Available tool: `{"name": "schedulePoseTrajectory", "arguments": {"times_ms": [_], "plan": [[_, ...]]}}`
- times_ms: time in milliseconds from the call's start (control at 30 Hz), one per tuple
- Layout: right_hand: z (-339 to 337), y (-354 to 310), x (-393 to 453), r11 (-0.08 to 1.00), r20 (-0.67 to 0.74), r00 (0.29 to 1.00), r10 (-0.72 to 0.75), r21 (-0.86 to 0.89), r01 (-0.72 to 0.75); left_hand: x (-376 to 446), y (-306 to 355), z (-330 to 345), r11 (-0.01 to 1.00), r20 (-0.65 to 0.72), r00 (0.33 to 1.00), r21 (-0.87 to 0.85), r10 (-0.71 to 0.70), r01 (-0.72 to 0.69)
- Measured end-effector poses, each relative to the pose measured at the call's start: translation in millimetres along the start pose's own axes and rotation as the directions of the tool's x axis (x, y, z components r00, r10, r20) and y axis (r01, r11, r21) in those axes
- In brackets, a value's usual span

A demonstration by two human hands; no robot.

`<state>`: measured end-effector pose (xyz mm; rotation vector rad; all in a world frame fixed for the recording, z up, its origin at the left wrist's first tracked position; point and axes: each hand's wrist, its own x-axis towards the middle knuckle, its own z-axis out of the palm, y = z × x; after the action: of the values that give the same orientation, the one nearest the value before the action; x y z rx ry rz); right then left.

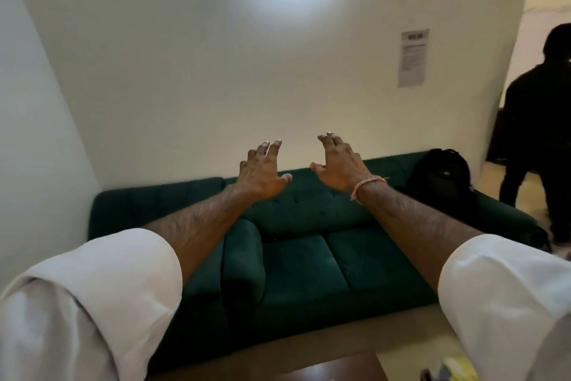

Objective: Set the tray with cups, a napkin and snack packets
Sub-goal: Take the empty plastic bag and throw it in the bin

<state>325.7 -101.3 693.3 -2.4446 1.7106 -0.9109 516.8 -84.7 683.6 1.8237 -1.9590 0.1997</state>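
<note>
My left hand (262,172) and my right hand (340,164) are stretched out in front of me at chest height, backs up, fingers spread, holding nothing. They hover side by side before the white wall and above a green sofa. A thread band circles my right wrist. No tray, cup or napkin is in view. At the bottom right edge a blurred yellow packet (457,366) shows partly beside my right sleeve.
The dark green sofa (306,263) stands against the wall, a black backpack (441,176) on its right end. A dark wooden table corner (340,370) shows at the bottom. A person in dark clothes (537,139) stands at the right doorway. A paper notice (413,57) hangs on the wall.
</note>
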Motion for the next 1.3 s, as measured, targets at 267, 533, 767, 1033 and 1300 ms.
{"name": "schedulePoseTrajectory", "arguments": {"times_ms": [267,533,767,1033,1300], "plan": [[20,134,-52,0.981,0.072,0.98,0.185,-0.076,-0.179,0,91,120,0.995,0.175,0.981,-0.074,0.082,-0.07],[72,291,-133,0.918,0.181,0.901,0.393,-0.13,-0.374,-25,191,280,0.981,0.397,0.903,-0.16,0.164,-0.107],[127,418,-233,0.837,0.267,0.793,0.547,-0.161,-0.523,-79,265,418,0.962,0.564,0.786,-0.236,0.253,-0.14],[191,529,-352,0.733,0.339,0.657,0.673,-0.19,-0.653,-156,324,562,0.943,0.699,0.641,-0.305,0.317,-0.133],[258,577,-457,0.594,0.461,0.437,0.773,-0.283,-0.753,-244,364,665,0.909,0.785,0.465,-0.394,0.409,-0.134]]}}
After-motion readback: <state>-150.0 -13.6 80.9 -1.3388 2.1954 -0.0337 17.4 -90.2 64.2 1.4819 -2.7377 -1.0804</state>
